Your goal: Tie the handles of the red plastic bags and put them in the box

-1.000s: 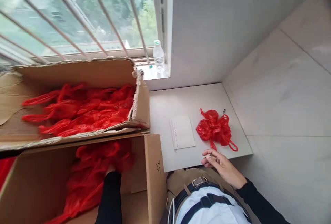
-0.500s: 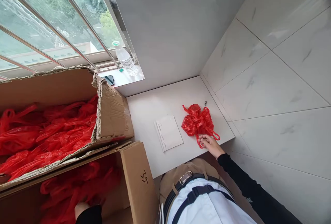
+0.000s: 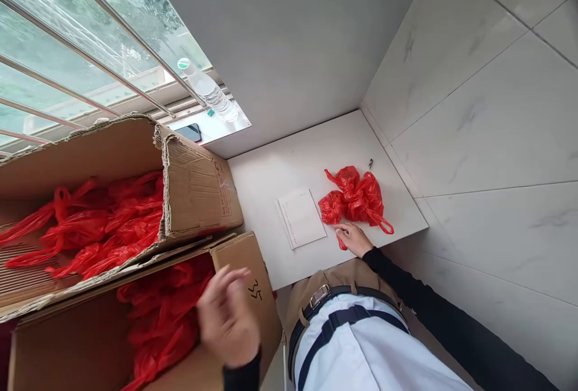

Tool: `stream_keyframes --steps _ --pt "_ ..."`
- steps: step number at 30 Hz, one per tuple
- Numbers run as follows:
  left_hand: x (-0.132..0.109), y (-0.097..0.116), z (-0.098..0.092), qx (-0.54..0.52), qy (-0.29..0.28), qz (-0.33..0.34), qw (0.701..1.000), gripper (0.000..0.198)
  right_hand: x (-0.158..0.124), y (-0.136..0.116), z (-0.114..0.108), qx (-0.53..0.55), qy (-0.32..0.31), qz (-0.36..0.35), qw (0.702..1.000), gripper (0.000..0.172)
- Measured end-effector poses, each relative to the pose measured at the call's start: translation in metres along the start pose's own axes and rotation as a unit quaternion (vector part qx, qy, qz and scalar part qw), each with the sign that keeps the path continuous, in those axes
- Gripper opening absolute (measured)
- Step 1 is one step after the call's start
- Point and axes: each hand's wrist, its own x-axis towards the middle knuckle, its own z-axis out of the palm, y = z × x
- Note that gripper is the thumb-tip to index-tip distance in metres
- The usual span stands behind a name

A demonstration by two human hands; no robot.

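Note:
My right hand (image 3: 354, 239) rests at the near edge of the white table, its fingers pinching a handle loop of the red plastic bags (image 3: 359, 195). These bags are knotted and bunched together. My left hand (image 3: 230, 319) is in the air in front of the lower cardboard box's flap; it is blurred, with its fingers loosely apart and nothing seen in them. Behind it, more red bags (image 3: 162, 325) lie in the lower box (image 3: 67, 343). A white notepad (image 3: 301, 219) lies left of the bunched bags.
An upper cardboard box (image 3: 198, 186) with ragged edges holds several red bags (image 3: 108, 216). On the window sill are a clear bottle (image 3: 210, 93) and a phone (image 3: 189, 132). A small dark item (image 3: 371, 163) lies at the table's back right, beside the tiled wall (image 3: 487, 138).
My left hand has come up and to the right, out of the lower box. My right hand stays at the bag handle. The view has shifted slightly.

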Motion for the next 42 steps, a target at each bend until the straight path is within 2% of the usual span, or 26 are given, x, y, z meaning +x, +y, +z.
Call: stream_keyframes --steps 2,3,5,7,10,13,16,20,23,25,30,35,40,42 --pt "-0.007 0.009 0.048 -0.032 -0.173 0.027 0.984 0.032 -0.009 -0.015 -0.002 0.026 -0.012 -0.023 0.999 0.03" --pt "-0.008 0.009 0.071 -0.04 -0.226 0.025 0.973 0.03 -0.014 -0.023 -0.003 0.039 -0.019 -0.034 0.998 0.032" --pt "-0.01 0.0 0.11 0.009 -0.292 0.027 0.956 0.034 -0.025 -0.039 -0.007 0.062 -0.033 -0.055 0.996 0.034" --pt "-0.012 -0.012 0.139 0.04 -0.332 0.044 0.942 0.04 -0.038 -0.053 -0.01 0.082 -0.052 -0.072 0.993 0.035" --pt "-0.016 -0.026 0.16 0.062 -0.389 0.074 0.916 0.047 -0.056 -0.067 -0.013 0.108 -0.092 -0.088 0.986 0.034" --pt "-0.019 -0.032 0.16 0.072 -0.428 0.087 0.897 0.037 -0.064 -0.067 -0.013 0.123 -0.123 -0.079 0.982 0.039" --pt "-0.022 -0.034 0.153 0.062 -0.434 0.09 0.894 0.031 -0.062 -0.059 -0.012 0.103 -0.104 -0.051 0.988 0.046" --pt "-0.023 -0.035 0.147 0.019 -0.433 0.099 0.896 0.025 -0.051 -0.049 -0.009 0.037 -0.065 -0.049 0.996 0.032" --pt "-0.023 -0.039 0.146 -0.008 -0.418 0.098 0.903 0.021 -0.045 -0.045 -0.009 0.006 -0.048 -0.061 0.997 0.017" --pt "-0.022 -0.045 0.146 -0.016 -0.391 0.087 0.916 0.018 -0.043 -0.041 -0.009 -0.006 -0.038 -0.068 0.997 0.014" --pt "-0.028 -0.061 0.143 -0.035 -0.333 0.05 0.941 0.013 -0.043 -0.033 -0.008 -0.022 -0.015 -0.082 0.996 0.014" --pt "-0.041 -0.063 0.143 -0.063 -0.354 0.039 0.932 0.031 -0.045 -0.034 -0.001 -0.014 -0.039 -0.089 0.995 0.026" --pt "-0.054 -0.064 0.142 -0.01 -0.325 0.001 0.946 0.016 -0.052 -0.022 0.002 -0.023 -0.061 -0.082 0.995 0.025" --pt "-0.058 -0.064 0.137 0.013 -0.332 0.002 0.943 0.02 -0.055 -0.014 0.004 -0.024 -0.062 -0.073 0.995 0.027"
